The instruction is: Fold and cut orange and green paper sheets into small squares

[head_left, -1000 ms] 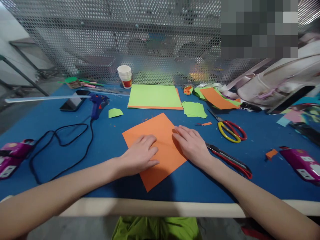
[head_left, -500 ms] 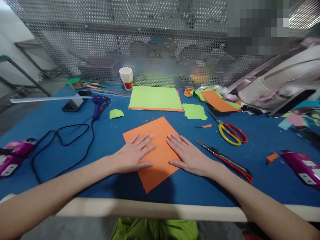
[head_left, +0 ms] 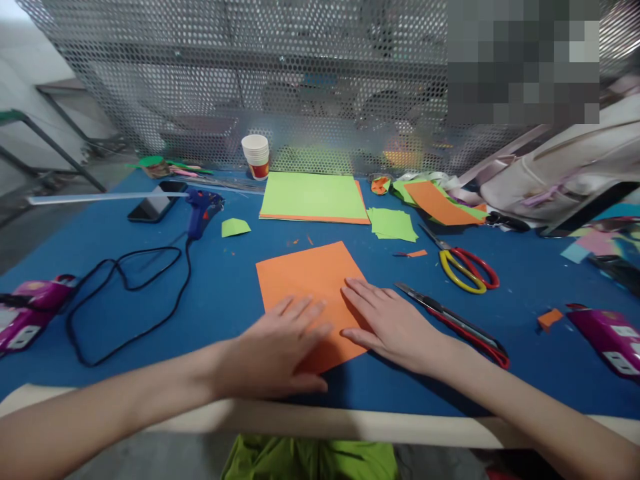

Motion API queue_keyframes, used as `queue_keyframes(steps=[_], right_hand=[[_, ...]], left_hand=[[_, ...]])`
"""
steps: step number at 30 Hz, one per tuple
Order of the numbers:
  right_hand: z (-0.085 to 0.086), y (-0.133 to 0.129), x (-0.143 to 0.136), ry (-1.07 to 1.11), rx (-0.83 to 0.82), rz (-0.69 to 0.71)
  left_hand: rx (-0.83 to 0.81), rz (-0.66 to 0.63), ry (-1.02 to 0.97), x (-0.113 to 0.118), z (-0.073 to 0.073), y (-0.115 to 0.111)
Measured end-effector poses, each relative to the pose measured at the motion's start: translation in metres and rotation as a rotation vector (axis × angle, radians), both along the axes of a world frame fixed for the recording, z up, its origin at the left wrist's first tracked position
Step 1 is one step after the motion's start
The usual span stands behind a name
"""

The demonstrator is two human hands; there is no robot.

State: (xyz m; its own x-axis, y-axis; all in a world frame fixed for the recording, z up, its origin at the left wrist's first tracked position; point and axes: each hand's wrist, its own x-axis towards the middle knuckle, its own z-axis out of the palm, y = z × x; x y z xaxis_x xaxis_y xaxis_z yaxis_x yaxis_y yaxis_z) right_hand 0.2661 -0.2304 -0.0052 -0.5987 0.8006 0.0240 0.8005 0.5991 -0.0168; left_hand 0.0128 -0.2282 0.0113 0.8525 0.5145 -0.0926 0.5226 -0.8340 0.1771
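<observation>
A square sheet of orange paper (head_left: 305, 273) lies turned at an angle on the blue table in front of me. My left hand (head_left: 277, 343) is over its lower left part, fingers apart and slightly blurred; whether it touches the paper I cannot tell. Flat on the right side of the sheet rests my right hand (head_left: 387, 323), its fingers stretched out. The sheet's near corner is hidden by my left hand. A utility knife (head_left: 453, 323) with a red and black handle lies just right of my right hand, and scissors (head_left: 465, 267) with yellow and red handles lie beyond it.
At the back are a stack of green and orange paper (head_left: 314, 195), paper cups (head_left: 257, 157) and small green sheets (head_left: 393, 224). On the left lie a blue glue gun (head_left: 199, 212) with its cord, a phone (head_left: 156, 203) and a purple power strip (head_left: 35, 313). Another purple power strip (head_left: 607, 340) sits at right.
My left hand has moved toward me, down the sheet, over its near corner. The orange paper has shifted slightly right and toward me, with my right hand still on it.
</observation>
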Motion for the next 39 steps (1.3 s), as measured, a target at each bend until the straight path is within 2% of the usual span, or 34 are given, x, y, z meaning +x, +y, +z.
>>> queue_keyframes(steps=[3,9,15,18,21,24,27,29,33,36,39], right_hand=[[0.011,0.004,0.008,-0.027,-0.027,0.05],[0.02,0.01,0.021,-0.057,-0.037,0.115],[0.014,0.002,0.03,-0.004,0.003,0.215],[0.01,-0.01,0.038,0.018,-0.026,0.223],[0.01,-0.02,0.046,0.047,-0.061,0.219],[0.013,-0.024,0.049,0.073,-0.072,0.211],[0.017,-0.018,0.046,0.102,-0.068,0.196],[0.019,-0.012,0.04,0.105,-0.075,0.176],[0.022,0.002,0.028,0.06,-0.058,0.154],[0.021,0.01,0.023,0.006,-0.03,0.166],[0.021,0.017,0.022,-0.008,-0.055,0.156]], left_hand=[[0.043,-0.047,0.02,0.007,0.004,-0.017],[0.173,-0.098,0.038,0.002,0.007,-0.025],[0.064,-0.037,0.03,-0.008,0.015,-0.018],[0.038,0.029,0.033,-0.02,0.014,-0.007],[0.017,0.111,-0.051,-0.037,0.007,0.002],[0.013,0.316,-0.117,-0.05,0.0,0.016],[-0.05,0.523,-0.136,-0.05,-0.003,0.043],[-0.054,0.557,-0.112,-0.043,-0.003,0.065],[0.021,0.537,0.037,-0.027,0.006,0.101],[-0.082,0.566,0.109,-0.021,0.014,0.115],[-0.153,0.568,0.066,-0.019,0.019,0.123]])
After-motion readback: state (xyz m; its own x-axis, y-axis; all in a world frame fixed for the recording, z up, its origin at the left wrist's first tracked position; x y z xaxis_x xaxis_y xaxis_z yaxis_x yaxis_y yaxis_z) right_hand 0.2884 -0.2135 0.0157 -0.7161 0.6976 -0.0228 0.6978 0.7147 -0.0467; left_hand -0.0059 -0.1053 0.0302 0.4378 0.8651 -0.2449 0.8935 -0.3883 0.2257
